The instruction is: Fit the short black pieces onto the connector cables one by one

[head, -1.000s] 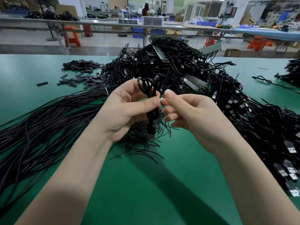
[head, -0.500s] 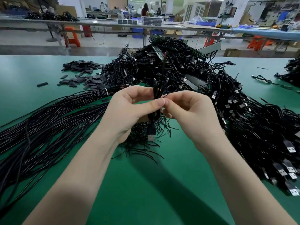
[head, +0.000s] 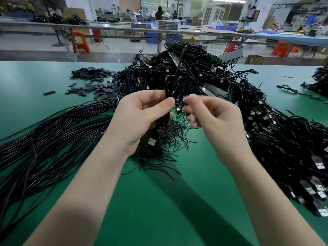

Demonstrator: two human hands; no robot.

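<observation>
**Left hand grips a folded cable above the green bench**

While both forearms reach out over the green table (head: 159,210), the left hand (head: 140,118) grips a folded connector cable (head: 168,89), thumb pressed across it; the cable's loops stand up above the fist and its USB plug (head: 152,141) hangs out below the palm. Just beside it, the right hand (head: 213,121) is blurred, its fingers curled toward the cable's thin end. Whether it pinches anything cannot be told.

To the left, a long bundle of straight black cables (head: 53,135) lies across the table, its frayed ends spreading under the hands. To the right and behind the hands rises a large tangled heap of cables (head: 266,121) with USB plugs showing along its near edge. Farther back on the left lies the loose pile of short black pieces (head: 92,82), apart from both hands. Beyond the table stand long workbenches (head: 124,28) and orange stools (head: 80,40).
</observation>
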